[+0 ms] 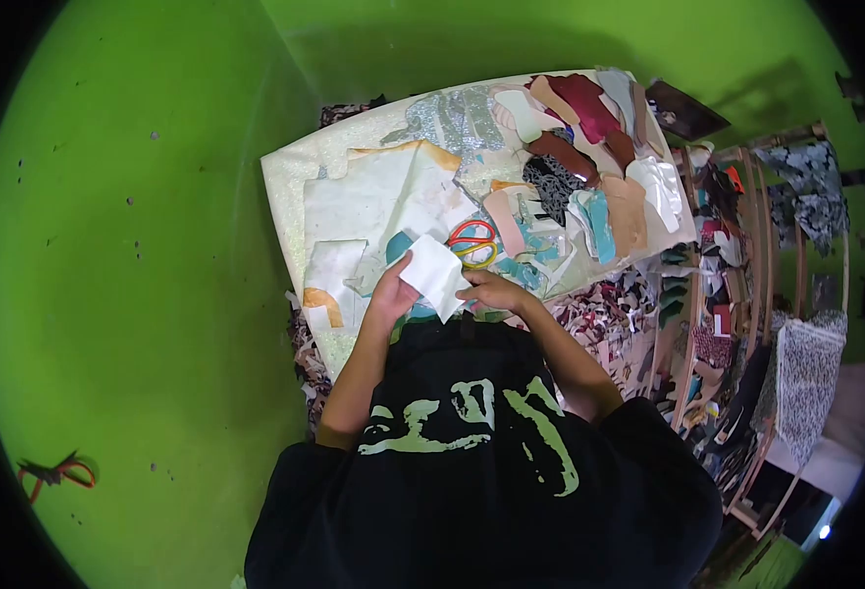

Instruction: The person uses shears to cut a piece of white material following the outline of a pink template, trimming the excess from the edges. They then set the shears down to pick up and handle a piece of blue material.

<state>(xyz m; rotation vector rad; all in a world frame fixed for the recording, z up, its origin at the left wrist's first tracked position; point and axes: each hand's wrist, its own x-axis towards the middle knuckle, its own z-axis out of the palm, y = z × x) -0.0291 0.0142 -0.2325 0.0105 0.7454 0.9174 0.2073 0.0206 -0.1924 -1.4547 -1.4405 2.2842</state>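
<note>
Small white flat piece point(432, 273) – held between both hands, above the near edge of the pale, glittery-topped desk point(283, 182).
Left hand point(390, 294) grips its left side; right hand point(492, 292) pinches its right side. Scissors with red and yellow loop handles point(474, 243) lie just beyond – blades not discernible. A pink rounded strip point(503, 223) lies past them.

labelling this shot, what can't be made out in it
Head view, red-and-yellow scissors: blades unseen, apparently covered by the white piece.
Head view, left hand: some fingers hidden behind the white piece.
Head view, white piece: underside faces away.
Head view, wooden rack: many items too small and crowded to identify.
</note>
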